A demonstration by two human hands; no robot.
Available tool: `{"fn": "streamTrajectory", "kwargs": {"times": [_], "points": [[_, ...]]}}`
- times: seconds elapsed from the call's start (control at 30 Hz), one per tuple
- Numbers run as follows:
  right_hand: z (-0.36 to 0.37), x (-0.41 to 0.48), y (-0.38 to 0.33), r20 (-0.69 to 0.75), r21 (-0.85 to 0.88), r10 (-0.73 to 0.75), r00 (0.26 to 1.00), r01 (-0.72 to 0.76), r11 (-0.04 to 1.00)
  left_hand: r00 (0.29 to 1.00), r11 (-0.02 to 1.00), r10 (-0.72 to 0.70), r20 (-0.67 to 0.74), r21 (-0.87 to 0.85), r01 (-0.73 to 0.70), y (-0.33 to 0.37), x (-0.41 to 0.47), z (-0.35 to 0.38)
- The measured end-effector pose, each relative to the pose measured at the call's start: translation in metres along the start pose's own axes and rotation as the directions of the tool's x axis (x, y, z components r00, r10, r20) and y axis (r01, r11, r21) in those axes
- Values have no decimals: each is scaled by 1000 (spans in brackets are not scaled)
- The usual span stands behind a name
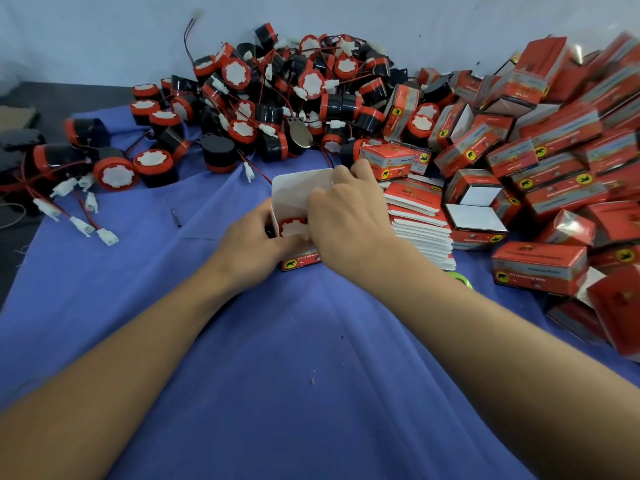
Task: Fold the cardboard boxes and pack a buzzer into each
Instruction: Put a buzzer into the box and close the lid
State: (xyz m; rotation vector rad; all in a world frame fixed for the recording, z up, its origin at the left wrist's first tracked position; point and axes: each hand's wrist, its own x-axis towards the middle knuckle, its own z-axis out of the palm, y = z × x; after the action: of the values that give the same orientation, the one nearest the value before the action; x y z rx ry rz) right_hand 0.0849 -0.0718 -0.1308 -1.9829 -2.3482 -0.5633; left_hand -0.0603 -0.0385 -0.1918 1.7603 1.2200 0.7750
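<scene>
— How far along is the packing?

— Somewhere in the middle, I'd judge. From 9 to 12 o'clock a big heap of buzzers [263, 98] with red wires lies unpacked on the surface, which is covered by a blue cloth [277, 341].

— And in the centre?

— One box [298, 185] stands folded up with its white lid flap raised at 12 o'clock. A buzzer [292, 227] sits in its mouth, red rim and white face showing. It looks partly in, not yet closed over.

— What's the left hand doing?

— The left hand [249, 247] comes in from 7 o'clock. Its fingers [265, 213] are curled round the box's left side and lower edge, holding it steady.

— The right?

— The right hand [346, 220] reaches in from 5 o'clock and lies over the box's right half. Its fingers [362, 169] are bent over the far right edge, gripping the box. Whether the thumb presses the buzzer down I cannot tell; it is hidden.

— What's left over there?

— Just beside the right hand, at 3 o'clock, a stack of flat boxes [422, 230] waits to be folded. Past it a couple of open boxes [474, 220] show empty white insides. From 1 to 4 o'clock many closed boxes [554, 161] are piled up, presumably packed.
</scene>
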Motion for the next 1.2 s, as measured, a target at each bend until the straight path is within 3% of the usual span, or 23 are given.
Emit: {"fn": "streamTrajectory", "kwargs": {"times": [0.17,0.27,0.43,0.53,0.63,0.77,0.87,0.97,1.13,1.17,1.2], "points": [[26,-13,4,-18,225,254,967,-244,943,1000,1000,-2,-18,26,2,-1,-1,1],[38,-19,-1,-71,406,334,940,-278,871,1000,999,-12,-28,30,13,0,-1,1],[33,-12,-10,-216,233,378,900,-328,915,1000,999,-6,-16,36,7,-1,1,0],[31,-9,-10,-183,365,442,878,-357,860,1000,999,-6,-27,32,7,-3,1,-1],[33,-7,0,-180,276,321,930,-265,924,999,999,-12,-32,33,13,-4,2,0],[11,0,3,-11,34,44,999,-43,998,1000,999,-20,-19,43,20,-5,4,0],[-2,1,14,183,37,-64,981,59,998,1000,999,-11,-9,49,11,-3,0,1],[-10,-1,21,401,92,-175,899,151,984,1000,999,-15,-21,29,16,-4,0,0],[-5,-20,26,210,103,-254,944,237,966,1000,1000,-15,0,-20,15,-5,2,1],[-1,-24,26,139,188,-226,964,199,962,1000,999,-21,10,-37,21,-5,2,1],[2,-28,25,43,362,-110,993,87,928,999,999,-26,19,-48,26,-4,3,1]]}}
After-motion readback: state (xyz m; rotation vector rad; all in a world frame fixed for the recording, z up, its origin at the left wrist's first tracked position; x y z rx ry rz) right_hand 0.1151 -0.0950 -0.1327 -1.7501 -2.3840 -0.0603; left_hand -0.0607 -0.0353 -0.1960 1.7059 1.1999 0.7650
